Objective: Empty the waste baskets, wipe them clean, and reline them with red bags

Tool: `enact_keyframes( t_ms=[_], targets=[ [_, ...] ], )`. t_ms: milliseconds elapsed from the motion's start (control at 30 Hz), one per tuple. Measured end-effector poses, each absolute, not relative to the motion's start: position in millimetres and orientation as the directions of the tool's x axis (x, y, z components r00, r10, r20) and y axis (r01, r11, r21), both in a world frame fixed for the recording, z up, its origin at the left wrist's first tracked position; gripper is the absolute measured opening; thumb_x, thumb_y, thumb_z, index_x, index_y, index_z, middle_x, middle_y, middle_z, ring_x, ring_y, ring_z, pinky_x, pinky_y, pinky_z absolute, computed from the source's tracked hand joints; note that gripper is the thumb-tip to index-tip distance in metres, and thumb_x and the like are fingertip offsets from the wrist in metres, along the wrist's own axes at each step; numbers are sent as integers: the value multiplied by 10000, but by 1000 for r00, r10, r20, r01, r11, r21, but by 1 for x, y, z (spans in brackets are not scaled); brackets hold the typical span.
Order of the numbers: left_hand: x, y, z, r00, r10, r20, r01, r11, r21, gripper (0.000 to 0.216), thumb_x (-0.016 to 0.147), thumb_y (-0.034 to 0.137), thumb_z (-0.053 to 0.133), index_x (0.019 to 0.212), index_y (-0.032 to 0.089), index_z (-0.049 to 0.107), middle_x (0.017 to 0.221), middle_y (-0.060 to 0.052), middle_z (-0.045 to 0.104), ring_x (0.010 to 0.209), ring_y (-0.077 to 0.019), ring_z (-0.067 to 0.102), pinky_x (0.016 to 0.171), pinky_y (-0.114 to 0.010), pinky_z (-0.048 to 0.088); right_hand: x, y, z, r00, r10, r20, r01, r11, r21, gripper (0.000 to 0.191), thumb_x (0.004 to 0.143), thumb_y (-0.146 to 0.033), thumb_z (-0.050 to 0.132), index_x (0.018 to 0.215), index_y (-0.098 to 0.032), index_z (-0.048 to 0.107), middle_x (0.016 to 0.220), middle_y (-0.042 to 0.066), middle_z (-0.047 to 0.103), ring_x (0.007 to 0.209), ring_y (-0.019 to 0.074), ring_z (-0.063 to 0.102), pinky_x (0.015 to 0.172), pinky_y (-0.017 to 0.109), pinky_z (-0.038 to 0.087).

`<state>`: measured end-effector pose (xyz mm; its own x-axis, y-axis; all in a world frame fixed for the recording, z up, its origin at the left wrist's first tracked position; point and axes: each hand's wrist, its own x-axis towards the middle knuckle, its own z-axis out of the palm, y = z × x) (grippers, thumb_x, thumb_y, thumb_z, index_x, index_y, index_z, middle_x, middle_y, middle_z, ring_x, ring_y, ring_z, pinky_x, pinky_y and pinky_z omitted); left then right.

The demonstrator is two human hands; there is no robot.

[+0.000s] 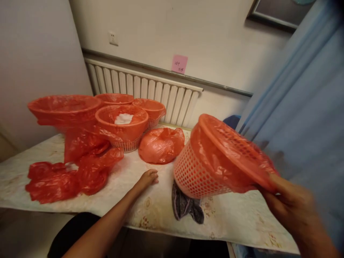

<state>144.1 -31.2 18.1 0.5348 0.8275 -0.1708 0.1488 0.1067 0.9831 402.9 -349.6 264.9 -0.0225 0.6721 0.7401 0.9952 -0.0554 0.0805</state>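
My right hand [291, 202] grips the rim of an orange-red plastic wastebasket [200, 172] lined with a thin red plastic bag. The basket is tilted, its mouth facing up and to the right, and perforations cover its lower wall. My left hand [149, 178] is just above the table, left of this basket, with fingers loosely bent and nothing visible in them. Beyond it sits a bunched red plastic bag [162, 146]. Partly beneath the tilted basket lies a dark grey cloth item [185, 207] with a light purple edge, possibly a glove.
Several lined red baskets stand at the back left; one basket [127, 134] holds white material. Crumpled red bags [57, 181] lie at the front left of the cloth-covered table [150, 215]. A radiator [153, 89] runs behind, and a blue curtain [303, 118] hangs at right.
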Motion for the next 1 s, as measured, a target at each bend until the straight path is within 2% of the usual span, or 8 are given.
enact_keyframes(
  t_ms=[100, 200, 367, 500, 600, 733, 833, 1000],
  targets=[
    [114, -60, 23, 492, 848, -198, 58, 195, 979, 510, 668, 504, 677, 990, 120, 581, 824, -73, 671, 649, -168, 666, 657, -303, 528, 359, -342, 267, -151, 658, 738, 986, 155, 63, 207, 882, -205, 519, 675, -209, 514, 578, -15, 509, 513, 120, 471, 518, 241, 345],
    [76, -81, 37, 404, 897, -181, -29, 210, 977, 509, 684, 572, 640, 941, 137, 576, 872, -72, 667, 695, -159, 667, 697, -296, 526, 318, -322, 249, -230, 666, 709, 953, 301, 26, 203, 864, -105, 452, 701, -196, 533, 598, 0, 508, 572, 135, 469, 571, 267, 332],
    [19, -112, 76, 130, 991, -14, -189, 39, 981, 481, 744, 595, 603, 917, 146, 606, 908, -54, 671, 806, -180, 641, 740, -297, 512, 263, -287, 196, -330, 703, 629, 920, 389, 47, 298, 894, -92, 365, 674, -188, 543, 602, 19, 515, 600, 147, 423, 596, 307, 290],
    [-4, -144, 107, 135, 988, -76, -302, 114, 946, 493, 783, 615, 577, 986, 166, 608, 904, -44, 686, 733, -156, 635, 629, -251, 495, 240, -274, 174, -386, 715, 583, 893, 449, 41, 251, 913, -144, 372, 855, -169, 615, 698, 41, 564, 680, 171, 435, 648, 328, 302],
    [-9, -166, 129, 288, 947, -140, -459, 265, 848, 399, 813, 519, 612, 1014, 174, 608, 880, -47, 694, 697, -151, 641, 585, -245, 495, 235, -272, 173, -405, 712, 574, 863, 504, -17, 234, 915, -179, 415, 1047, -167, 608, 826, 60, 614, 760, 187, 470, 705, 346, 330],
    [-11, -185, 152, 416, 883, -215, -520, 425, 741, 220, 707, 188, 719, 905, 152, 628, 807, -43, 692, 657, -147, 646, 559, -236, 511, 235, -271, 173, -402, 698, 593, 839, 541, -68, 261, 938, -205, 451, 1154, -206, 597, 885, 51, 645, 807, 186, 516, 744, 353, 347],
    [-13, -193, 166, 298, 928, -223, -571, 360, 738, 218, 654, 109, 711, 850, 144, 621, 761, -16, 674, 612, -119, 629, 564, -227, 530, 236, -273, 174, -416, 689, 593, 815, 572, -92, 290, 961, -260, 451, 1219, -226, 579, 905, 45, 659, 822, 181, 540, 768, 357, 358],
    [-9, -198, 188, 108, 991, -79, -618, 129, 775, 334, 627, 169, 744, 914, 181, 574, 724, 37, 638, 570, -93, 603, 539, -210, 525, 233, -276, 178, -413, 695, 589, 785, 599, -157, 347, 991, -395, 382, 1228, -246, 586, 949, 40, 681, 837, 167, 569, 799, 354, 370]
  ],
)
